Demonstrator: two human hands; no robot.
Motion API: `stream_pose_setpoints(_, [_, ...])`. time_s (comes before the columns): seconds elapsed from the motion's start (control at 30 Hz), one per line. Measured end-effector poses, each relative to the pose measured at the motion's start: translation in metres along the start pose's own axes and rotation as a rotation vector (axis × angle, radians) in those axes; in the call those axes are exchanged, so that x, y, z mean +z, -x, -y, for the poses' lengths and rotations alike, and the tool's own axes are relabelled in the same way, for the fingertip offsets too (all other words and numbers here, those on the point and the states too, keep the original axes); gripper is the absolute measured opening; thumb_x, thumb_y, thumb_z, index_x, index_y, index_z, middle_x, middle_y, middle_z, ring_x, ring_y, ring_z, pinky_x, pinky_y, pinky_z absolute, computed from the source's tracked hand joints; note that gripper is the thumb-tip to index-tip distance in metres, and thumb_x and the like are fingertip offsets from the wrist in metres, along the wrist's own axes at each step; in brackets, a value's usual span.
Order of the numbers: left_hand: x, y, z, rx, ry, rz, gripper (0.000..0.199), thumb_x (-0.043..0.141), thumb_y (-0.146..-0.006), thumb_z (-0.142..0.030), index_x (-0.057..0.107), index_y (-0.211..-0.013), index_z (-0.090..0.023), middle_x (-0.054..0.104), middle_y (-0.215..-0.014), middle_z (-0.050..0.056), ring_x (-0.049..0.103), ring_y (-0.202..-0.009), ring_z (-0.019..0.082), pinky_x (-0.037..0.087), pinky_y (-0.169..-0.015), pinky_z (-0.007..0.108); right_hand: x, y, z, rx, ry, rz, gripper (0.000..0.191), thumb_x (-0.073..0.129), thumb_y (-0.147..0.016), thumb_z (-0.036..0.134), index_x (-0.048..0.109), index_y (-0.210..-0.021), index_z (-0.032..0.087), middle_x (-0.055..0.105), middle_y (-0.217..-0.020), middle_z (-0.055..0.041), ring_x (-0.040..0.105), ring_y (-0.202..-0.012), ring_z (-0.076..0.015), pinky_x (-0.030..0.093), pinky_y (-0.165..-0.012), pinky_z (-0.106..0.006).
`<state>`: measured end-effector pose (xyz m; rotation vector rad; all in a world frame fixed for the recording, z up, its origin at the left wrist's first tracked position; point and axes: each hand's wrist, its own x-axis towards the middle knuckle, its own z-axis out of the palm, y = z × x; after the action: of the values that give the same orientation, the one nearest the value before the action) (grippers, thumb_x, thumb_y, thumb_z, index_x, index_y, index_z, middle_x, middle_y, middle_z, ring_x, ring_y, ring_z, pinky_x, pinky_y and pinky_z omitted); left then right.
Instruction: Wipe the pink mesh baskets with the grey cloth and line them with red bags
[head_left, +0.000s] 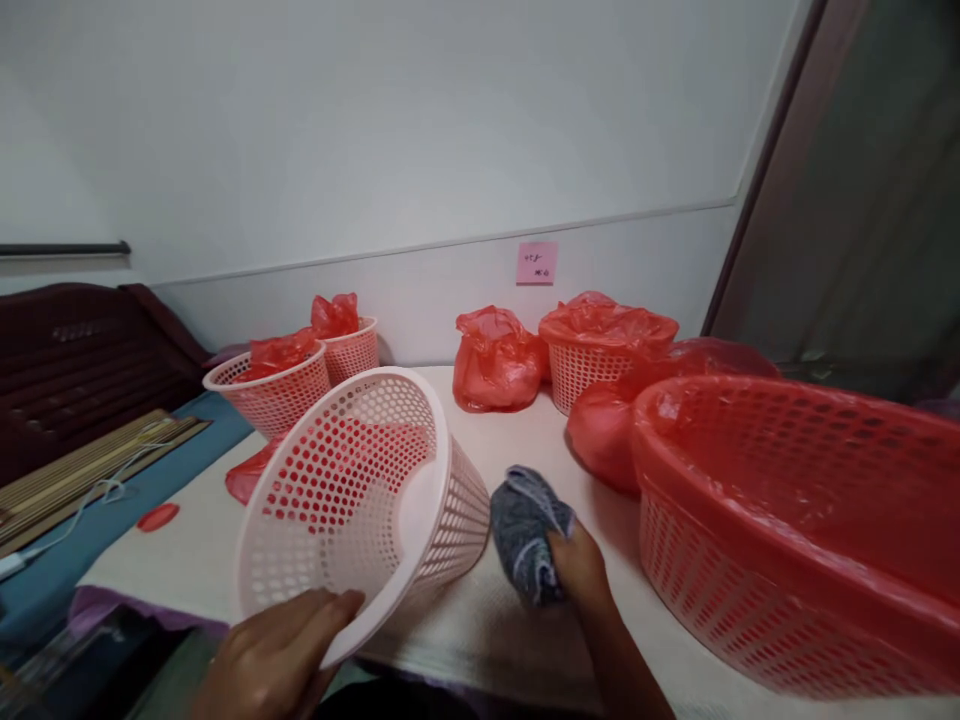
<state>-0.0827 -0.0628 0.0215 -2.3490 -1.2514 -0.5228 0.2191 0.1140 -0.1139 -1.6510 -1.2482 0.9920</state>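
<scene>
A pale pink plastic basket [463,505] full of round holes is tipped over toward me, its wide mouth facing left and down. My left hand [281,645] grips its near rim, with the thumb along the edge. Nothing lies inside the part of the basket that shows. To the right of its base, my right hand [581,565] is closed round a bunched dark grey-blue cloth [525,530] with light edging. The cloth is just beside the basket's outer wall, over the white tabletop [517,435].
A large red basket [720,560] lined with red plastic stands at the right. Farther back are a knotted red bag [495,365] and a lined pink basket [589,370]. Two more pink baskets [281,395] stand at the left. A pink note [537,263] sticks to the wall.
</scene>
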Motion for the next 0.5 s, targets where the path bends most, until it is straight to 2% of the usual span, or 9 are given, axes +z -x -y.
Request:
stream_pose_setpoints(0.1, [0.004, -0.010, -0.003, -0.054, 0.016, -0.010, 0.032, 0.049, -0.085, -0.014, 0.051, -0.117, -0.018, 0.072, -0.094, 0.007, 0.069, -0.084, 0.017, 0.055, -0.072, 0.023, -0.010, -0.005, -0.009, 0.066, 0.130, -0.037, 0.035, 0.044, -0.075, 0.041, 0.062, -0.091, 0.015, 0.069, -0.094, -0.0168, 0.064, -0.095, -0.0305, 0.045, -0.080, -0.035])
stream_pose_setpoints(0.17, [0.008, -0.023, -0.011, -0.099, 0.059, -0.009, 0.035, 0.048, -0.083, -0.010, 0.050, -0.117, -0.017, 0.070, -0.094, 0.008, 0.069, -0.083, 0.018, 0.055, -0.070, 0.026, -0.011, -0.003, -0.015, 0.097, 0.214, -0.029, 0.039, 0.044, -0.076, 0.049, 0.061, -0.084, 0.015, 0.069, -0.087, -0.0194, 0.065, -0.089, -0.0330, 0.046, -0.076, -0.037])
stream_pose_setpoints(0.23, [0.013, -0.039, -0.023, -0.155, 0.071, 0.023, 0.038, 0.047, -0.079, -0.006, 0.050, -0.115, -0.018, 0.069, -0.089, 0.007, 0.068, -0.078, 0.019, 0.056, -0.065, 0.028, -0.010, 0.002, -0.021, 0.119, 0.292, -0.035, 0.044, 0.041, -0.077, 0.052, 0.060, -0.085, 0.014, 0.068, -0.086, -0.0211, 0.064, -0.088, -0.0349, 0.046, -0.076, -0.038])
stream_pose_setpoints(0.3, [0.019, -0.053, -0.035, -0.208, 0.046, 0.076, 0.034, 0.050, -0.074, -0.004, 0.054, -0.104, -0.020, 0.068, -0.084, 0.004, 0.067, -0.073, 0.020, 0.056, -0.060, 0.031, -0.007, 0.008, -0.024, 0.130, 0.353, -0.067, 0.049, 0.037, -0.079, 0.052, 0.058, -0.095, 0.011, 0.067, -0.090, -0.0225, 0.064, -0.091, -0.0360, 0.045, -0.078, -0.039])
stream_pose_setpoints(0.33, [0.022, -0.059, -0.041, -0.221, 0.012, 0.114, 0.026, 0.053, -0.073, -0.004, 0.055, -0.093, -0.021, 0.066, -0.078, 0.002, 0.066, -0.067, 0.021, 0.055, -0.054, 0.032, -0.005, 0.012, -0.026, 0.132, 0.376, -0.087, 0.053, 0.035, -0.081, 0.053, 0.056, -0.101, 0.009, 0.067, -0.093, -0.0236, 0.063, -0.092, -0.0364, 0.045, -0.078, -0.040])
stream_pose_setpoints(0.4, [0.027, -0.069, -0.050, -0.191, -0.002, 0.131, 0.013, 0.057, -0.075, -0.011, 0.054, -0.080, -0.022, 0.063, -0.071, 0.000, 0.064, -0.058, 0.022, 0.052, -0.048, 0.033, -0.002, 0.018, -0.029, 0.139, 0.408, -0.134, 0.062, 0.028, -0.083, 0.056, 0.049, -0.114, 0.006, 0.065, -0.100, -0.0259, 0.062, -0.095, -0.0373, 0.045, -0.079, -0.041])
stream_pose_setpoints(0.5, [0.031, -0.075, -0.053, -0.102, 0.004, 0.134, 0.011, 0.063, -0.076, -0.023, 0.052, -0.077, -0.022, 0.062, -0.070, -0.002, 0.063, -0.057, 0.021, 0.050, -0.044, 0.032, 0.005, 0.024, -0.036, 0.145, 0.415, -0.242, 0.070, 0.025, -0.085, 0.059, 0.040, -0.128, 0.006, 0.060, -0.115, -0.0285, 0.060, -0.101, -0.0397, 0.045, -0.081, -0.045])
